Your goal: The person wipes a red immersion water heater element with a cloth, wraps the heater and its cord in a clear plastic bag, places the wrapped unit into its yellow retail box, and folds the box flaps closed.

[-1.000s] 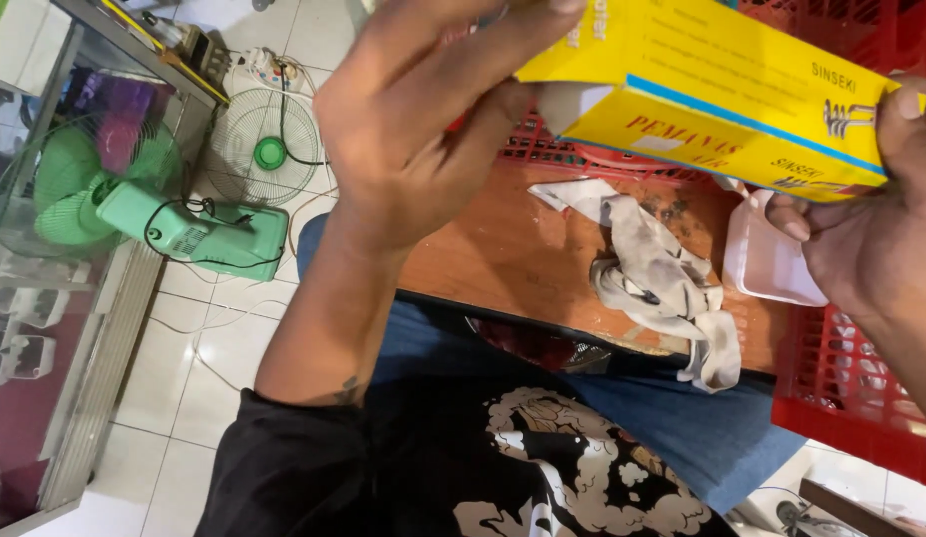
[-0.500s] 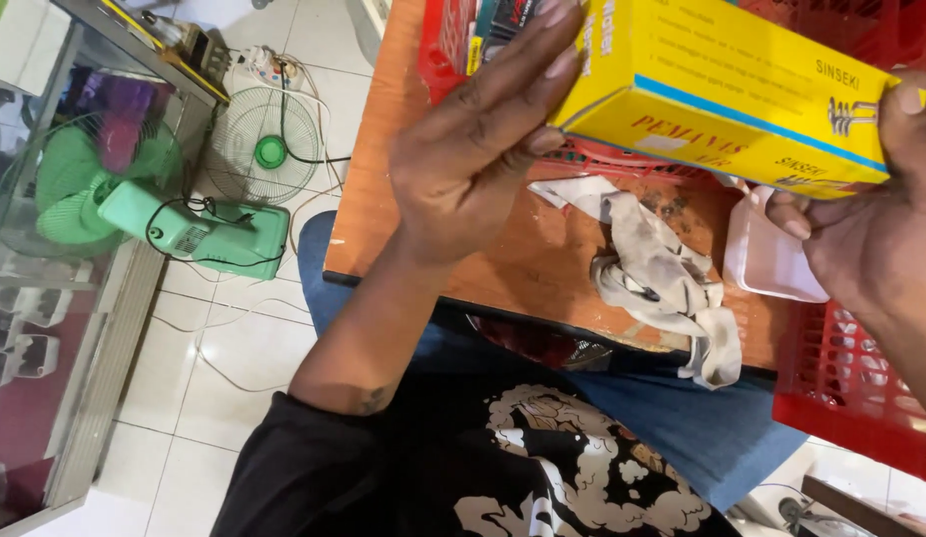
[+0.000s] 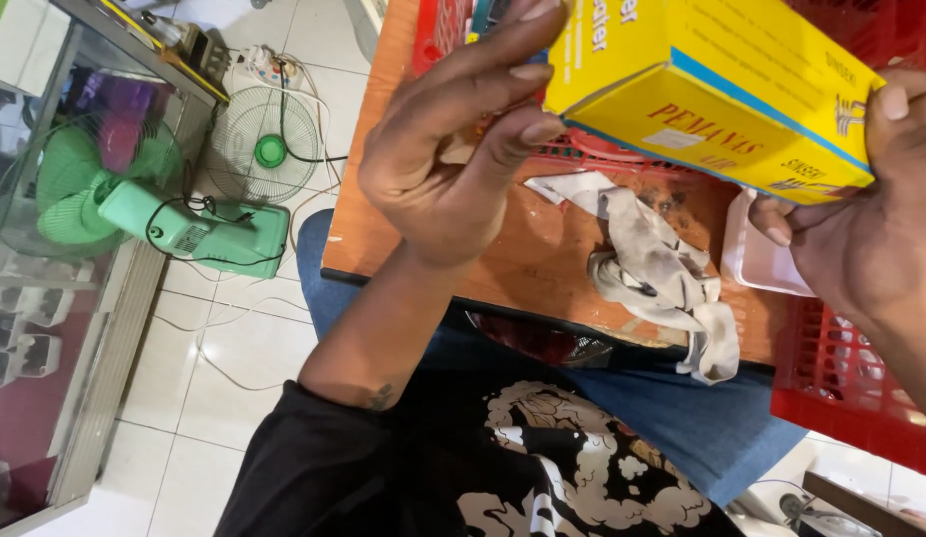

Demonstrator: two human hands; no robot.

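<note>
Both hands hold a yellow box [image 3: 722, 89] w/ blue edge over wooden table [image 3: 543, 259]: left hand [image 3: 453, 169] at its end, right hand [image 3: 871, 229] opposite. Dirty rag [image 3: 662, 273] below; green fan [image 3: 175, 224] on floor.

The yellow box [image 3: 712, 89] is smooth, slightly glossy cardboard. The table [image 3: 543, 259] is worn, scratched wood. The rag [image 3: 652, 268] is soft, stained cloth. The red crate [image 3: 851, 378] and green fan [image 3: 199, 234] are glossy plastic.
</note>
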